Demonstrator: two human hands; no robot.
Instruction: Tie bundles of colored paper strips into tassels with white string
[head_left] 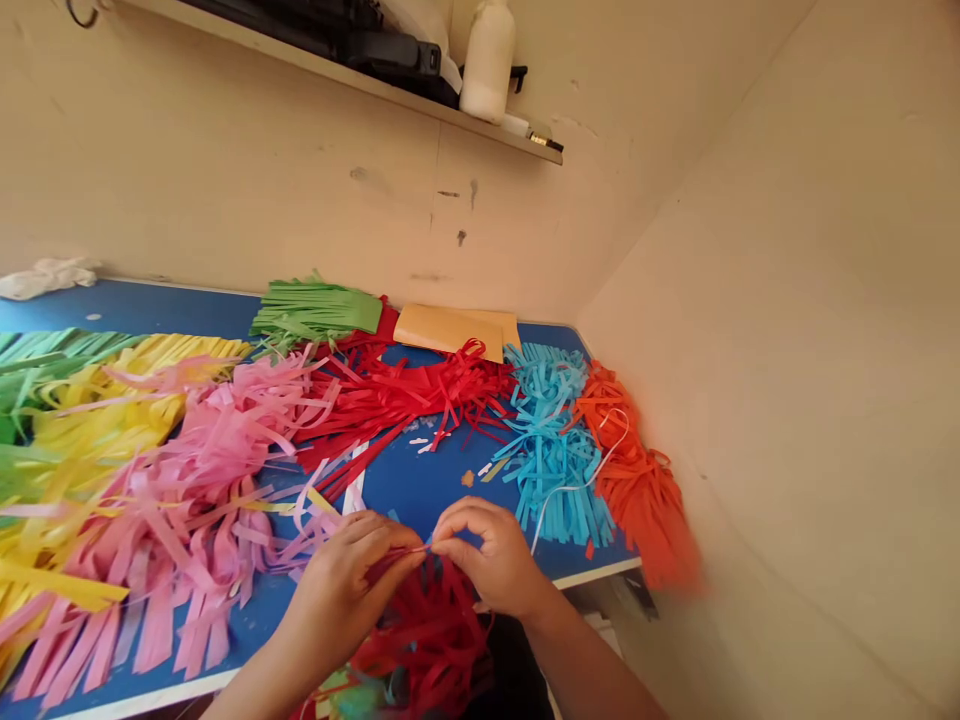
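Note:
Near the front edge of the table, my left hand (356, 565) pinches the gathered top of a red paper fringe (427, 630). Its cut strips hang down below both hands, in front of my lap. Thumb and forefinger of my right hand (491, 550) are pinched together at the same gathered end, fingertips almost touching those of the left. Whether a thin string also runs between the fingertips is too small to tell. On the table behind lies another bunch of red fringe (412, 390).
The blue table (420, 490) carries pink (217, 440), yellow (97, 430), green (315, 305), light blue (555, 430) and orange (645, 490) paper fringes. White string (559, 488) crosses the blue one. Folded tan paper (446, 330) lies at the back. A wall shelf (337, 75) holds a white bottle (489, 60).

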